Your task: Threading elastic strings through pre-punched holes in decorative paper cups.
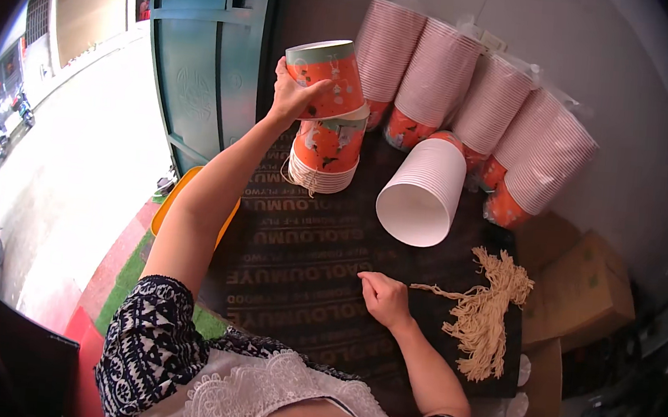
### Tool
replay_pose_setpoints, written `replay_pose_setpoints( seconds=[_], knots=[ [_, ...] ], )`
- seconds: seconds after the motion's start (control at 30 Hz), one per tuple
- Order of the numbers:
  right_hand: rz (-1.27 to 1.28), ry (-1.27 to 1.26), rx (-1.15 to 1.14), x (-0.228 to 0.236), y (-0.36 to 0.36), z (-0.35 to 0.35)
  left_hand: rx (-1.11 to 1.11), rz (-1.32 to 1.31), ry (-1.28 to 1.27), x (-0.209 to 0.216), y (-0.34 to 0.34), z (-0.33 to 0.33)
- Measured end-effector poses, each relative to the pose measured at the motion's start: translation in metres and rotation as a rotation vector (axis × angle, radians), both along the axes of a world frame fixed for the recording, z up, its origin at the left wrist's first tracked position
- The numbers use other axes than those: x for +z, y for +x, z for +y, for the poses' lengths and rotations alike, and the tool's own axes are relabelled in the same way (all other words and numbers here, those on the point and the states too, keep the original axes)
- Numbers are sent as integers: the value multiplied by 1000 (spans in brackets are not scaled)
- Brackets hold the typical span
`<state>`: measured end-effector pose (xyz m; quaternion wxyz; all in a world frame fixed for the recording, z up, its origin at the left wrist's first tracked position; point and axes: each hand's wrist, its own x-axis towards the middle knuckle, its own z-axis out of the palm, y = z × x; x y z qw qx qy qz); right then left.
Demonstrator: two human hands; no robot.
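At the far left of the table, my left hand (290, 93) grips an orange paper bucket (331, 81) with a grey-green band, thumb across its side. This bucket is just above or on an upright stack of similar buckets (327, 146); contact cannot be made out. Thin cream strings (305, 176) hang by the stack's lower white rims. My right hand (386, 299) is closed low over the table's middle, and its fingertips are partly hidden. To its right lies a bundle of cream strings (492, 310), with one strand (432, 288) reaching toward the hand.
A nested stack of white-lined buckets (423, 188) lies on its side, mouth facing me. Several tall plastic-wrapped bucket stacks (441, 71) lean along the wall. Cardboard boxes (589, 290) stand right of the dark printed tabletop (288, 284). A blue-green metal door (196, 61) is at left.
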<state>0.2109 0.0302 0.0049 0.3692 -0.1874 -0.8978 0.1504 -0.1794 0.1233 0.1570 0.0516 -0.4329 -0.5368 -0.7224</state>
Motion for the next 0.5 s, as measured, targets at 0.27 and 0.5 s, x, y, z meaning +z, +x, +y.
replay_pose_setpoints(
  seconds=[0.27,0.5],
  knots=[
    [-75,-52,-38,-3,1,0,-169,77,-82,-7,12,11],
    [-73,-66,-44,0,1,0,-191,166,-83,-23,14,13]
  ],
)
